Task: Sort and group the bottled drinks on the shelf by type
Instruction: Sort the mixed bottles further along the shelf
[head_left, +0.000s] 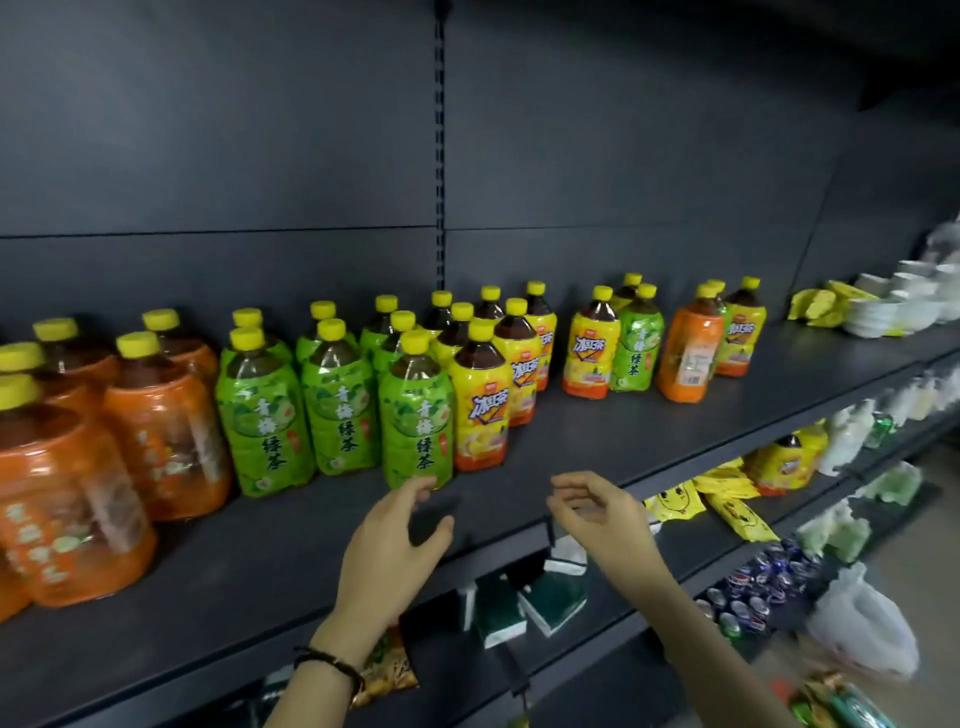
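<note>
Bottled drinks with yellow caps stand on a dark shelf. Several orange-labelled bottles are grouped at the left, several green-labelled bottles come after them, then several yellow-labelled bottles. Further right stands a mixed cluster: a yellow bottle, a green bottle, an orange bottle and another yellow bottle. My left hand hovers open just below the front green bottle, fingertips close to its base. My right hand is open above the shelf's front edge and holds nothing.
White bowls and yellow packets lie at the shelf's far right. Lower shelves hold yellow snack bags, green boxes, cans and a white plastic bag. The shelf's front strip is bare between my hands.
</note>
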